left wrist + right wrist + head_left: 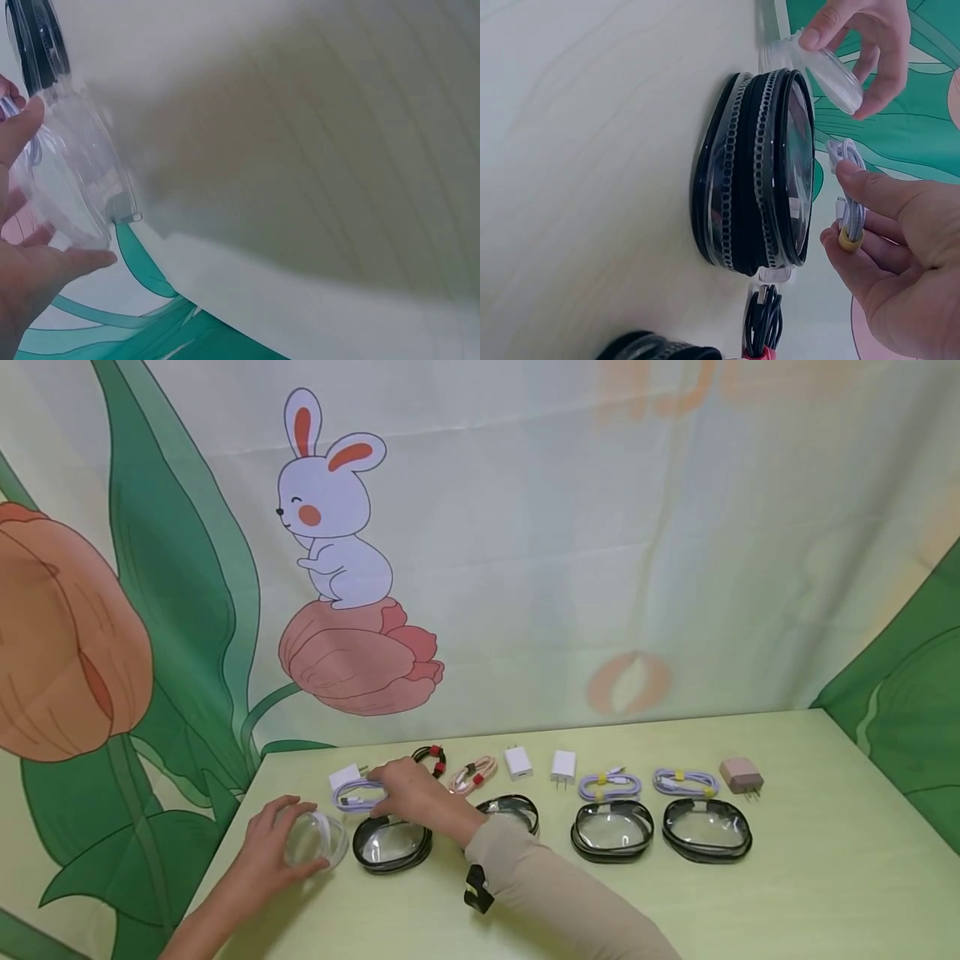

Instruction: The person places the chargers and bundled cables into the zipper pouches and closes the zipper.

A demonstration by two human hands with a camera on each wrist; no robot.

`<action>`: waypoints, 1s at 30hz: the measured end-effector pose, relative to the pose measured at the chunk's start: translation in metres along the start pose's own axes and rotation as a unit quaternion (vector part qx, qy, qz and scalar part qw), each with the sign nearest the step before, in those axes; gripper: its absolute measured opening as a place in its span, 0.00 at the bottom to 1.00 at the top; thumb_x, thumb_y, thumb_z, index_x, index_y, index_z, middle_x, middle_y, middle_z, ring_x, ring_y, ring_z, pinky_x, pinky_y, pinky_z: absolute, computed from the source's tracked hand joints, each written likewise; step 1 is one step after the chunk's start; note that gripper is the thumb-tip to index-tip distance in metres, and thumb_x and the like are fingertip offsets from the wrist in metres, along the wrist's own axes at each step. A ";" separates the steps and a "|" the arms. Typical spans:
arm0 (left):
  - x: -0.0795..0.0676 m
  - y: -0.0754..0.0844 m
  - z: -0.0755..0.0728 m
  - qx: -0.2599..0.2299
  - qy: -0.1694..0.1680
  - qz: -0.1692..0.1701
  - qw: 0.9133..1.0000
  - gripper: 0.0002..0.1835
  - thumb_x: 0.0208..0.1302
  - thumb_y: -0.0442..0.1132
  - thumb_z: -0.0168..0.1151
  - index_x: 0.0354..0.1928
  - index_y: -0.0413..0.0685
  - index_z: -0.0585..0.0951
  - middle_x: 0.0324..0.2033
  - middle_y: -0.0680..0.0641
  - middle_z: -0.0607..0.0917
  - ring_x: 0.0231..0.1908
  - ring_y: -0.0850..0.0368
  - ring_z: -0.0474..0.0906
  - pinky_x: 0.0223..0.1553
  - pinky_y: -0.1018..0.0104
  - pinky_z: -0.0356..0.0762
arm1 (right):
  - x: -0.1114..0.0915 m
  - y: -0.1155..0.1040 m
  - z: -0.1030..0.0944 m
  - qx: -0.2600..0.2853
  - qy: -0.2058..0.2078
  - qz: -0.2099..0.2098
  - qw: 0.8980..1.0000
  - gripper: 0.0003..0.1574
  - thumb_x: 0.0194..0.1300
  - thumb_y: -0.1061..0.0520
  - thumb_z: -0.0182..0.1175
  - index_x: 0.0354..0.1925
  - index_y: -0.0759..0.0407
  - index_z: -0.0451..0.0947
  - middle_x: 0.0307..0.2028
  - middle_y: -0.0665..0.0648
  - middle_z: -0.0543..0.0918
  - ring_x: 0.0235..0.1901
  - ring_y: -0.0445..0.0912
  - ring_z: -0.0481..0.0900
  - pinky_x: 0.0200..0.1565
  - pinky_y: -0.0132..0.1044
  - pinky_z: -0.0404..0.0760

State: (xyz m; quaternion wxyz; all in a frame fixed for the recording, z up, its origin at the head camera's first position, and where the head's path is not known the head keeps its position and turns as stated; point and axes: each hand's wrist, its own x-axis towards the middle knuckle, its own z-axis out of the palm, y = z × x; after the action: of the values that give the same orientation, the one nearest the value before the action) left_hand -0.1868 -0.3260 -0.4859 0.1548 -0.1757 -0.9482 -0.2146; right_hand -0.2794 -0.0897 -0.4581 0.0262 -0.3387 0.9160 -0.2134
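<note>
My left hand (262, 847) grips a small clear round pouch (335, 853) with pale trim, thumb at its near edge and fingers at its far side. In the left wrist view the clear pouch (84, 165) stands tilted between thumb and fingers. My right hand (422, 795) pinches a coiled lavender charging cable (853, 191) bound with a yellow tie, between thumb and fingers. A black-edged clear zip pouch (392, 865) rests just below the right hand. Behind the cable lies a white charger plug (344, 776).
Several more black-edged pouches (707, 857) line the table (810, 860). Behind them lie a black cable (437, 763), a pink cable (472, 775), white plugs (517, 763), lavender cables (609, 787) and a pinkish plug (741, 773). A printed curtain (510, 568) hangs behind.
</note>
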 end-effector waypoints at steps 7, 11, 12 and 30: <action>0.001 -0.008 -0.005 -0.017 -0.007 0.017 1.000 0.42 0.36 0.41 0.87 0.56 0.38 0.77 0.58 0.30 0.71 0.56 0.26 0.68 0.52 0.31 0.69 | 0.002 -0.006 0.007 0.020 -0.005 0.004 1.000 0.32 0.58 0.49 0.76 0.59 0.56 0.83 0.52 0.49 0.87 0.48 0.36 0.82 0.48 0.26 0.79; 0.002 -0.009 -0.008 -0.015 -0.021 0.009 1.000 0.42 0.37 0.42 0.87 0.57 0.39 0.77 0.59 0.30 0.71 0.57 0.27 0.68 0.53 0.31 0.69 | 0.004 -0.012 0.010 0.018 -0.007 0.003 1.000 0.31 0.57 0.48 0.77 0.57 0.55 0.85 0.50 0.48 0.88 0.47 0.37 0.82 0.48 0.26 0.78; 0.002 -0.009 -0.008 -0.015 -0.025 0.006 1.000 0.42 0.38 0.42 0.87 0.57 0.39 0.77 0.59 0.30 0.71 0.57 0.26 0.68 0.53 0.31 0.70 | 0.005 -0.013 0.012 0.016 -0.007 0.005 1.000 0.30 0.57 0.48 0.77 0.57 0.55 0.85 0.50 0.47 0.88 0.46 0.36 0.82 0.47 0.26 0.78; 0.007 -0.006 -0.011 -0.040 -0.042 -0.005 0.998 0.39 0.44 0.44 0.85 0.58 0.40 0.76 0.61 0.31 0.71 0.61 0.29 0.67 0.56 0.31 0.69 | 0.026 -0.029 0.035 -0.008 -0.014 0.007 1.000 0.26 0.54 0.44 0.78 0.50 0.50 0.89 0.42 0.42 0.89 0.39 0.35 0.81 0.41 0.25 0.76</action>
State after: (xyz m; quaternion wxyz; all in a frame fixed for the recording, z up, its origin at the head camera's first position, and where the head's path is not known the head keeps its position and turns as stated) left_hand -0.1927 -0.3345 -0.4756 0.1067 -0.1857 -0.9454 -0.2455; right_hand -0.2751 -0.1393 -0.4755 0.0378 -0.3353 0.9195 -0.2015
